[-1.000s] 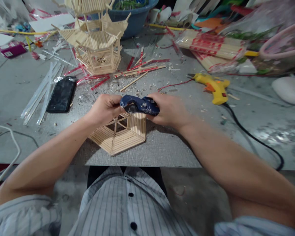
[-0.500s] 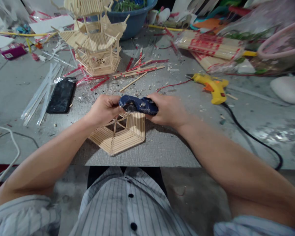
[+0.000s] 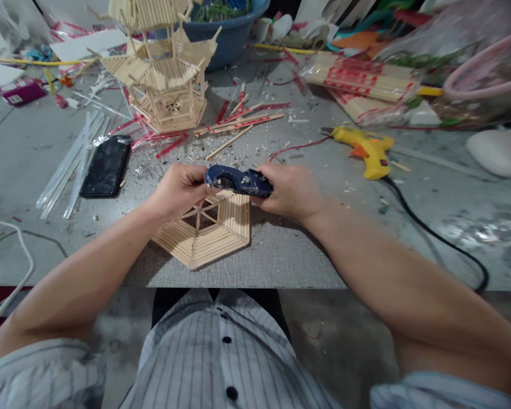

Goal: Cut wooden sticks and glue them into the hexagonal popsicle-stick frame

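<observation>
My right hand (image 3: 287,190) is wrapped around a scuffed dark blue hand cutter (image 3: 238,180), its curved head pointing left. Right at that head, my left hand (image 3: 181,190) is closed in a pinch; whatever lies between its fingers is hidden. A small pale spot shows in the cutter's opening, too small to name. Below both hands, a flat hexagonal panel of wooden sticks (image 3: 221,241) lies on the table near its front edge. Its middle has spokes with dark gaps, and my left hand covers part of its upper left.
A stick-built pagoda model (image 3: 166,74) stands behind, before a blue basin (image 3: 234,40). On the left are a black phone (image 3: 106,166) and clear glue sticks (image 3: 70,165). Right are a yellow glue gun (image 3: 366,150) with a black cord and bundled sticks (image 3: 361,79). Scraps litter the table.
Both hands and the cutter hold nearly the same place and pose. The whole view has shifted very slightly; the pale spot in the cutter's opening shows more clearly now.
</observation>
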Motion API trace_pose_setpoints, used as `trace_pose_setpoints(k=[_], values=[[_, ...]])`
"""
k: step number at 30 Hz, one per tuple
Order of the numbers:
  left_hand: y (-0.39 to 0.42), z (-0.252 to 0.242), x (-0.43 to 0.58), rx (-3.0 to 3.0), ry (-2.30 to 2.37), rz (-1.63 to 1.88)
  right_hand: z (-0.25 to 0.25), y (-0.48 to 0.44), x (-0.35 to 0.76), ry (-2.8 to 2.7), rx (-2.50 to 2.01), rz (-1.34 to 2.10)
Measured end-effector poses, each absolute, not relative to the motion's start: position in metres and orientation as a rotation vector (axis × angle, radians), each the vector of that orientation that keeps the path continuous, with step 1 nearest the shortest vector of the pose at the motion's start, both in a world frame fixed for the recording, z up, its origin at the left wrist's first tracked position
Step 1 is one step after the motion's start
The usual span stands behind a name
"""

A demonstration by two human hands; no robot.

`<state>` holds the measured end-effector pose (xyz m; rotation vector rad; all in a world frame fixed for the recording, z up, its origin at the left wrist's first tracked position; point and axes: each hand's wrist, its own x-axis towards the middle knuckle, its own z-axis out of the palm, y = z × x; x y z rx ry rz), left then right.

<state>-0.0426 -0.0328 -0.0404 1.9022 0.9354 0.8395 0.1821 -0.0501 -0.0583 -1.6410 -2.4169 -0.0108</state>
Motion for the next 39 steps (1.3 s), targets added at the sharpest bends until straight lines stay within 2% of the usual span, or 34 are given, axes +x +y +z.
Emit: trace_pose_setpoints(k=[8, 13, 16, 19, 24, 27, 31, 39], values=[[-0.035, -0.03, -0.043, 1.79, 1.025, 0.635, -0.065, -0.04, 0.194, -2.153, -1.702, -0.065], [-0.036, -0.024, -0.046, 1.956, 1.098, 0.569, -0.07, -0.029, 0.204, -2.034, -1.735, -0.059], [-0.033, -0.022, -0.049, 2.171, 1.215, 0.612, -0.069, -0.028, 0.204, -2.069, -1.77, -0.028], [-0.03, -0.021, -0.052, 2.325, 1.543, 0.585, -0.07, -0.027, 0.203, -2.127, -1.781, -0.021], [-0.024, -0.024, -0.057, 2.376, 1.944, 0.219, -0.079, -0.024, 0.204, -2.185, -1.793, -0.08], [-0.021, -0.028, -0.059, 2.362, 2.014, 0.053, -0.083, -0.023, 0.204, -2.228, -1.781, -0.099], [-0.019, -0.031, -0.058, 2.39, 2.038, -0.002, -0.072, -0.03, 0.198, -2.247, -1.679, -0.142], [-0.014, -0.037, -0.057, 2.312, 2.111, 0.023, -0.058, -0.052, 0.174, -2.457, -1.487, 0.098]])
